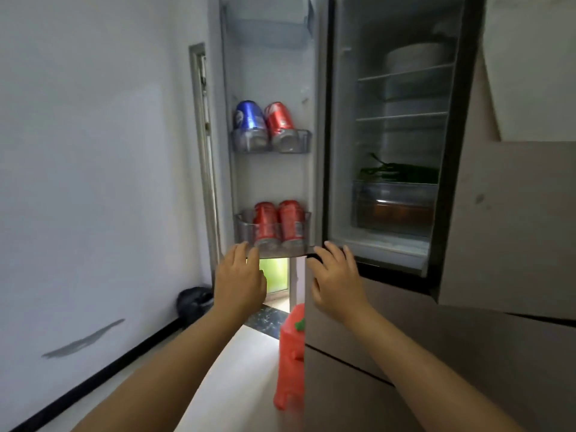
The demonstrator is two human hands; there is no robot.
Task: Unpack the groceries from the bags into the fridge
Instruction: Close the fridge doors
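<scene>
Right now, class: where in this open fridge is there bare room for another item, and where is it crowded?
Free: the wire shelves above the greens, and the top door bin. Crowded: the middle door bin, filled by a blue can and a red can, and the bottom door bin with two red cans.

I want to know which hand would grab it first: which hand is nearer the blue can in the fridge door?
Left. The left hand is almost straight below the blue can, at the lower door bin; the right hand is equally low but farther right.
</scene>
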